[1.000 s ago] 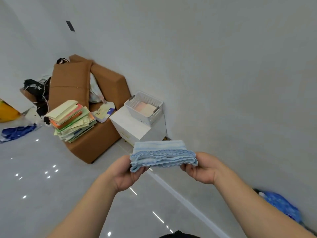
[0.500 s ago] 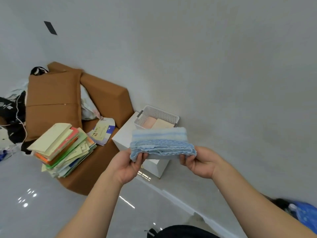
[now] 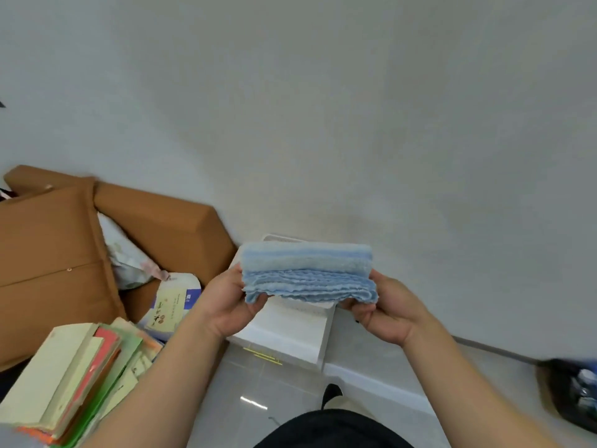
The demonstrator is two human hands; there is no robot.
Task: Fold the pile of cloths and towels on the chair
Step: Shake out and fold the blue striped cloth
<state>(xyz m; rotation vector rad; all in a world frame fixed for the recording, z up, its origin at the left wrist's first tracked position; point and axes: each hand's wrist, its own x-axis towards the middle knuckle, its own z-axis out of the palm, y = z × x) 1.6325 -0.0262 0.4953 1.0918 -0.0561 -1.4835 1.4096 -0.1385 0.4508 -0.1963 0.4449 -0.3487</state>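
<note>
Blue terry, folded into a thick wad of layers, the towel (image 3: 307, 273) is held at the centre of the frame, its ends gripped by the curled fingers of the left hand (image 3: 226, 305) and right hand (image 3: 391, 308), above a white cabinet (image 3: 290, 331); a brown chair (image 3: 161, 227) is seen at left.

The towel (image 3: 307, 273) gripped between my left hand (image 3: 226, 305) and right hand (image 3: 387, 312) is soft, fluffy blue cloth, with its stacked edges wavy and rough. The chair (image 3: 55, 263) is covered in smooth brown leather-like material with a dull sheen, and the books (image 3: 71, 383) have matt paper covers. The cabinet (image 3: 284, 331) is smooth white board, the floor (image 3: 258, 392) is glossy grey tile, and the wall (image 3: 323, 108) is matt.
</note>
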